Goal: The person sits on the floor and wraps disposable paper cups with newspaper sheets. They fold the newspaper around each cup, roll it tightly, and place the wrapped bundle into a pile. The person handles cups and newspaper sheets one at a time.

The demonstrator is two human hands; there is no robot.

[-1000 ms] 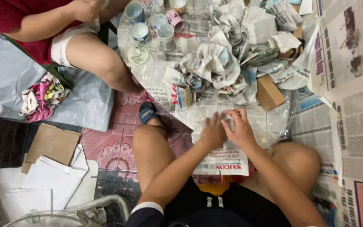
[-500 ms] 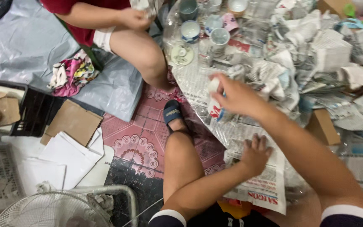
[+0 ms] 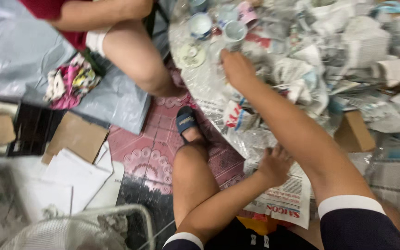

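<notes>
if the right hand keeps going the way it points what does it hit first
Most likely the pale cup. The right hand reaches up and away over the clear plastic sheet, fingertips just short of that cup, with more cups behind. Motion blur hides whether it already touches.

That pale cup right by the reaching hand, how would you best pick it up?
Probably by the rim, from above: the cup stands upright, mouth open to the camera, with the right hand just below it. Other cups crowd its left, so a side approach looks cramped.
</notes>
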